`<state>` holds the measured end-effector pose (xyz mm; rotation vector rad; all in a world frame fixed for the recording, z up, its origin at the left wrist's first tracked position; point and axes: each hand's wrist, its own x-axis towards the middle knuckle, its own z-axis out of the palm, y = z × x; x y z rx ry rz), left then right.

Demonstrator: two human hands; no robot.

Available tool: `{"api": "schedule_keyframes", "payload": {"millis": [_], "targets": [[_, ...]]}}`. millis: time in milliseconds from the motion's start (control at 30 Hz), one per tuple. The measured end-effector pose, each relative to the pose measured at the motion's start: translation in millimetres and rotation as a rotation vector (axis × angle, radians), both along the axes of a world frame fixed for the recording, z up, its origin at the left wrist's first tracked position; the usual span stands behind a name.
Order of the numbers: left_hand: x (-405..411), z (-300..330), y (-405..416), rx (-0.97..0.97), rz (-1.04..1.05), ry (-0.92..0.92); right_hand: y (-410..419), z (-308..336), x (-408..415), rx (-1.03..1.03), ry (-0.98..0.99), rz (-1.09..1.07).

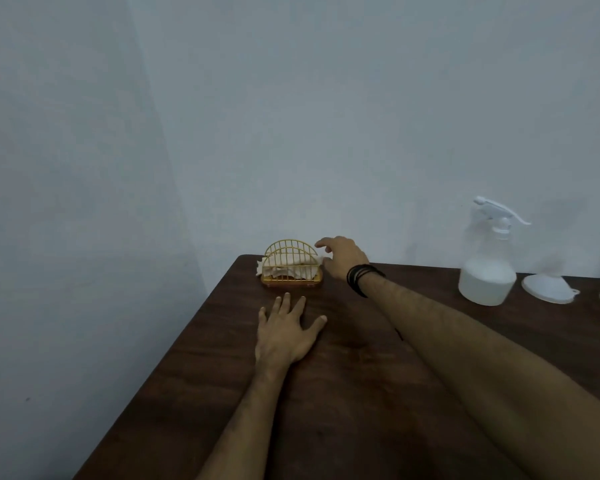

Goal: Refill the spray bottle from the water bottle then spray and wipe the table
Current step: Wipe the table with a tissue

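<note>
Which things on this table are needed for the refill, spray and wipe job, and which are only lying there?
Needed: spray bottle; funnel; napkins in the gold holder; table.

Only lying there: black wristbands on the right arm; an object cut off at the right edge, unidentifiable.

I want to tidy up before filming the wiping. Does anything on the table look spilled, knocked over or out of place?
No spill shows. The spray bottle stands upright; the funnel rests mouth-down beside it. Only the napkins look untidy, crumpled and poking out of the gold wire holder.
</note>
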<state>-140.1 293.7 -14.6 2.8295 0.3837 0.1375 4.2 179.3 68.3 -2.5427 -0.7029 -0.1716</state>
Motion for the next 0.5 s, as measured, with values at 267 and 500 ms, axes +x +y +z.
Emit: {"api": "schedule_keyframes", "payload": {"millis": [267, 500], "targets": [[1.0, -1.0, 1.4, -0.017, -0.01, -0.009, 20.0, -2.5, 18.7, 0.042, 0.01, -0.074], [-0.6, 0.0, 0.5, -0.025, 0.002, -0.014, 14.2, -6.4, 17.5, 0.06, -0.138, -0.032]]}}
